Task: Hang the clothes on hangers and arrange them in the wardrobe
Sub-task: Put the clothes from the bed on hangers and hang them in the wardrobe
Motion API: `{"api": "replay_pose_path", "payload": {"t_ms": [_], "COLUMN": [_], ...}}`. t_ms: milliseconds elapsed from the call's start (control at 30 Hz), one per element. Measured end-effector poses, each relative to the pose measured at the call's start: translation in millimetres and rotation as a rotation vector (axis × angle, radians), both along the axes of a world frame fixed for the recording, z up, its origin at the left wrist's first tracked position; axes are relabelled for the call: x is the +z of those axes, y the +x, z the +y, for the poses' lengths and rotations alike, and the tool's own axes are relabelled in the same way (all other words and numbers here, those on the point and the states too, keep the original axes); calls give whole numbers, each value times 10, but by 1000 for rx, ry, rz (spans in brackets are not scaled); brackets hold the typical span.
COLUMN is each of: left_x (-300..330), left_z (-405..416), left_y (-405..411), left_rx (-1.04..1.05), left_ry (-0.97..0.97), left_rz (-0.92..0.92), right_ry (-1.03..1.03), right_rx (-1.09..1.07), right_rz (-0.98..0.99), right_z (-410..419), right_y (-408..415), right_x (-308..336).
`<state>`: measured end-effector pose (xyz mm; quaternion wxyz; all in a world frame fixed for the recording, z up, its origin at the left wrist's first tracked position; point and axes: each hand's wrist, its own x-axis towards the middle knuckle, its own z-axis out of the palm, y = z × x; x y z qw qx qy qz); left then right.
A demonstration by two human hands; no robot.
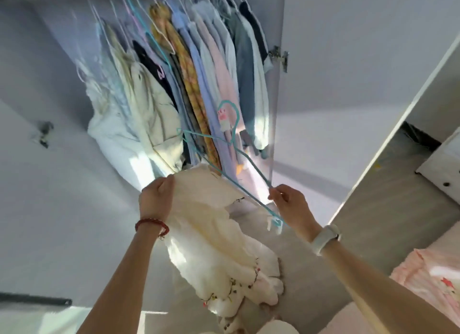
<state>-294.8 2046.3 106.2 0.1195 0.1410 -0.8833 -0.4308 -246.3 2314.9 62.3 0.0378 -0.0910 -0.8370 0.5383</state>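
While the garment (219,239) hangs down between the two arms, the left hand (156,197) grips its upper edge with curled fingers. It is a cream cloth with small embroidered flowers along the lower hem, and it looks thin, soft and very light. I judge it will fold and slip easily, so it should be held at the neck or shoulder part, not at the hem.

On the other side, the right hand (291,204) pinches one thin arm of the hanger (231,144) near its end. This turquoise hanger seems to be of thin wire, light but rather springy, and one arm lies already inside the top of the garment. Its hook points up toward the wardrobe (280,90). A firmer place to hold it is probably near the hook.

Behind, many clothes (199,80) hang close together on the rail, so free place there seems small.
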Motion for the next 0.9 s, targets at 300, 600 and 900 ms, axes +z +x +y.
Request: {"api": "replay_pose_path", "payload": {"t_ms": [300, 600, 900], "left_x": [528, 1004, 988], "left_z": [-861, -1825, -2467], "left_y": [-291, -1094, -1926], "left_rx": [292, 492, 455], "left_ry": [124, 185, 239], "left_rz": [193, 276, 244], "right_ry": [-41, -303, -378], "right_rx": [285, 405, 104], "right_rz": [124, 35, -122], "right_z": [-1002, -2441, -3446], "right_y": [-812, -1770, -2803], "right_x": [694, 1385, 1634]}}
